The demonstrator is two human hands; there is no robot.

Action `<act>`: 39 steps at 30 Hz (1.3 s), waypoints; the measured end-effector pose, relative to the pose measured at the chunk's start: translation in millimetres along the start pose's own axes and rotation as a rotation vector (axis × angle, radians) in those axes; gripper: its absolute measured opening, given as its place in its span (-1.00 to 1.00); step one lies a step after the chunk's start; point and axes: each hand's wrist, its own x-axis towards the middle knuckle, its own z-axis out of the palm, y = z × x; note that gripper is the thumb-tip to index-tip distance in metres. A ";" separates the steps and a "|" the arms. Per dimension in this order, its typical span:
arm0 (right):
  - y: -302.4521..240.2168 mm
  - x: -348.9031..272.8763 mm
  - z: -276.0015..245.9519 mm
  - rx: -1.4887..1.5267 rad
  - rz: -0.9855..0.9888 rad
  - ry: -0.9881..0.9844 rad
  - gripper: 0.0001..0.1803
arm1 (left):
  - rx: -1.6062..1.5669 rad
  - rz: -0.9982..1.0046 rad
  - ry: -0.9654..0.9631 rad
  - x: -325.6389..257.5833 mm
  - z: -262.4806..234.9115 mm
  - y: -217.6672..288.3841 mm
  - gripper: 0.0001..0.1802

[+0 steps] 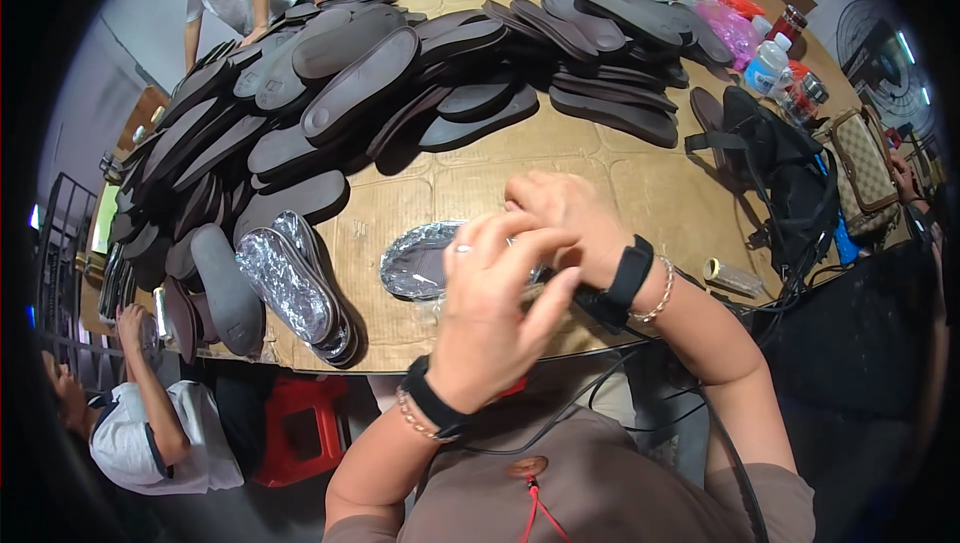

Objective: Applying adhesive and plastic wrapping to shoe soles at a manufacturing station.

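A dark shoe sole in crinkled clear plastic (408, 265) lies crosswise on the cardboard-covered table in front of me. My left hand (495, 308) is over its right part, fingers bent toward the right and thumb held apart. Just beyond, my right hand (568, 215) has its fingers curled in; what they grip, if anything, is hidden. The sole's right end is mostly covered by both hands. To the left, more plastic-wrapped soles (290, 288) lie stacked at a slant near the table's front edge.
A big heap of loose dark soles (360, 88) spans the table's far and left sides. At the right are a black bag (790, 173), a checked bag (860, 168), a bottle (767, 65), a clear tube (733, 278) and cables. Other people work around the table. A red stool (300, 433) stands below.
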 end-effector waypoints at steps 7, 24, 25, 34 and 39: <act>23.2 -18.9 45.1 -0.202 -0.295 0.223 -0.82 | 0.020 0.303 -0.179 31.5 19.5 3.5 -0.68; 86.6 16.9 23.1 0.644 0.656 0.292 -0.75 | -0.415 -0.051 -0.181 42.0 64.3 -16.5 -0.55; 83.6 17.5 26.5 0.710 0.653 0.368 -0.76 | -0.404 -0.040 -0.172 39.9 65.2 -17.5 -0.56; 131.9 -20.6 38.7 1.057 0.811 0.389 -0.79 | -0.047 0.034 -0.049 39.5 108.3 -15.1 -0.65; 103.5 -34.0 40.8 1.121 0.750 0.480 -0.88 | -0.027 0.090 -0.040 41.0 113.7 -35.3 -0.66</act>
